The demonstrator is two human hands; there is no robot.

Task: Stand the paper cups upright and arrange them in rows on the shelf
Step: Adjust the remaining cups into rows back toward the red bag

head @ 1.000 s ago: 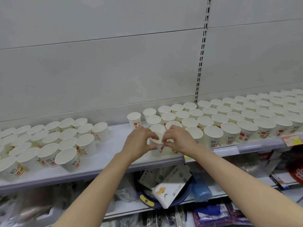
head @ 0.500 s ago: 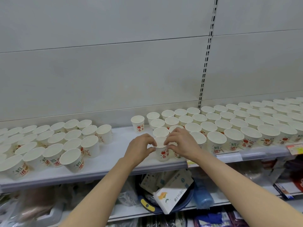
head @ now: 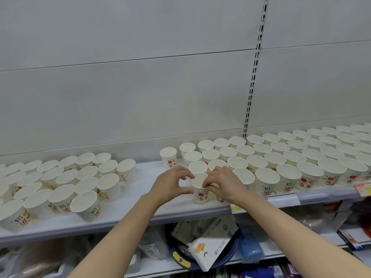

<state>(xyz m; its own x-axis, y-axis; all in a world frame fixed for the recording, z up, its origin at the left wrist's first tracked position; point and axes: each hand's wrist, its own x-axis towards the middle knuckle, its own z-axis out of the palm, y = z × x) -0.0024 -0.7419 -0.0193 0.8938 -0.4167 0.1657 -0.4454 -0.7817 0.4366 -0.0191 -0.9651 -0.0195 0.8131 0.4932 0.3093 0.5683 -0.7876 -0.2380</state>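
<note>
You are setting one upright cup (head: 199,189) at the front edge of the shelf (head: 140,209), at the left end of the right-hand rows (head: 281,157). Your right hand (head: 224,182) is pinching its rim; your left hand (head: 170,182) is cupping loosely beside it, thumb touching. Squeezing could be crushing the rim; nudging forward risks tipping it off.

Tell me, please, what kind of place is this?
Most likely a shop aisle. The shelf has a slotted upright behind it, a price tag on its front edge, and packaged goods below.
</note>
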